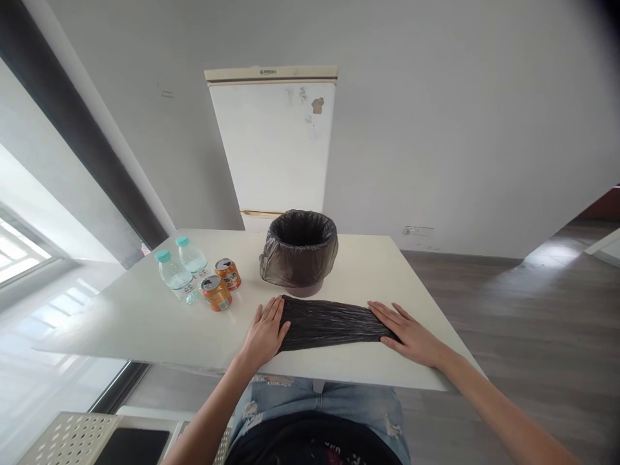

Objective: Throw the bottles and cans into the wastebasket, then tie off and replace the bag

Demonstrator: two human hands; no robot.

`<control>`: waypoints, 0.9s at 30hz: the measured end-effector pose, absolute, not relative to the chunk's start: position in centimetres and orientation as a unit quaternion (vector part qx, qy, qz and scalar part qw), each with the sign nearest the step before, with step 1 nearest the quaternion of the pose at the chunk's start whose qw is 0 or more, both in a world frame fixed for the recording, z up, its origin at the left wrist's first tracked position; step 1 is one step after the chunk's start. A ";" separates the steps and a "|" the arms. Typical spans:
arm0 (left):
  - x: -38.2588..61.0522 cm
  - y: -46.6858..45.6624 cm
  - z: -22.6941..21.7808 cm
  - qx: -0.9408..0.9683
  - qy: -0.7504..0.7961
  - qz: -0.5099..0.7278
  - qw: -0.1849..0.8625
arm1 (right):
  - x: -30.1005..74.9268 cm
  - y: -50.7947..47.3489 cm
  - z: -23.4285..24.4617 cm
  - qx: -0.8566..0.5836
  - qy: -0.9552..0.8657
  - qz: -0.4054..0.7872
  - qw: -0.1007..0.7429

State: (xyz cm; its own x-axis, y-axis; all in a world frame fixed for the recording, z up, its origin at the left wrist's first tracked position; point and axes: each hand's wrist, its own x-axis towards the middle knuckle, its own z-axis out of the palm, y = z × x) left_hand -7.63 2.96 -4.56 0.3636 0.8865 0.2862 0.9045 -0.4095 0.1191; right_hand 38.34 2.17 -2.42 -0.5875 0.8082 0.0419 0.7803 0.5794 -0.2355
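Note:
A folded black plastic bag (329, 323) lies flat on the white table (145, 316) near its front edge. My left hand (265, 330) rests flat on the bag's left end, fingers stretched out. My right hand (404, 332) lies flat on the bag's right end, fingers also extended. Just behind the bag stands a small bin (299, 252) lined with a dark bag folded over its rim.
Two water bottles (181, 274) with teal caps and two orange cans (221, 283) stand at the table's left. A white fridge (274, 142) stands against the wall behind. Wooden floor lies to the right, a perforated white stool (72, 439) at lower left.

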 end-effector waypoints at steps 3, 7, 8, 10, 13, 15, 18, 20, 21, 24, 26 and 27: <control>-7.5 3.0 -4.5 -0.818 -0.551 -0.164 0.014 | 38.5 2.0 -2.6 -0.461 -0.876 0.099 0.101; -7.7 3.4 -4.9 -0.812 -0.549 -0.198 -0.004 | 39.2 2.3 -3.2 -0.525 -0.824 0.107 0.184; -7.8 3.5 -5.1 -0.811 -0.547 -0.209 -0.010 | 39.4 2.5 -3.4 -0.563 -0.791 0.099 0.218; -8.0 3.6 -5.5 -0.806 -0.547 -0.226 -0.020 | 39.8 2.8 -3.9 -0.638 -0.717 0.077 0.269; -8.1 3.6 -5.9 -0.806 -0.548 -0.224 -0.029 | 40.4 3.0 -4.7 -0.725 -0.634 0.075 0.257; -8.0 3.5 -6.2 -0.808 -0.547 -0.217 -0.028 | 40.7 2.8 -5.1 -0.752 -0.612 0.095 0.226; -7.8 3.4 -6.4 -0.809 -0.544 -0.221 -0.018 | 40.9 2.4 -5.0 -0.746 -0.625 0.109 0.204; -7.7 3.4 -6.4 -0.809 -0.543 -0.224 -0.014 | 40.8 2.2 -4.2 -0.732 -0.637 0.130 0.201; -7.7 3.4 -6.3 -0.809 -0.544 -0.224 -0.015 | 40.8 2.0 -3.6 -0.726 -0.638 0.152 0.207; -7.5 3.3 -5.7 -0.806 -0.547 -0.223 -0.018 | 40.7 1.7 -1.6 -0.705 -0.597 0.254 0.285; -6.8 3.1 -5.0 -0.809 -0.545 -0.219 -0.022 | 40.9 1.3 -0.6 -0.695 -0.522 0.322 0.375; -6.2 2.9 -4.6 -0.815 -0.538 -0.215 -0.025 | 41.0 1.2 -0.3 -0.691 -0.477 0.342 0.421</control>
State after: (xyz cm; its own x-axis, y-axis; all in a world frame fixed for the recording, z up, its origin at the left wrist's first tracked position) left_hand -6.24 2.91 -4.63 0.3287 0.8868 0.3247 0.8657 -0.4204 0.2718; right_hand 41.03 1.17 -0.26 0.3102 0.9480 -0.0710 0.3708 -0.1895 -0.9092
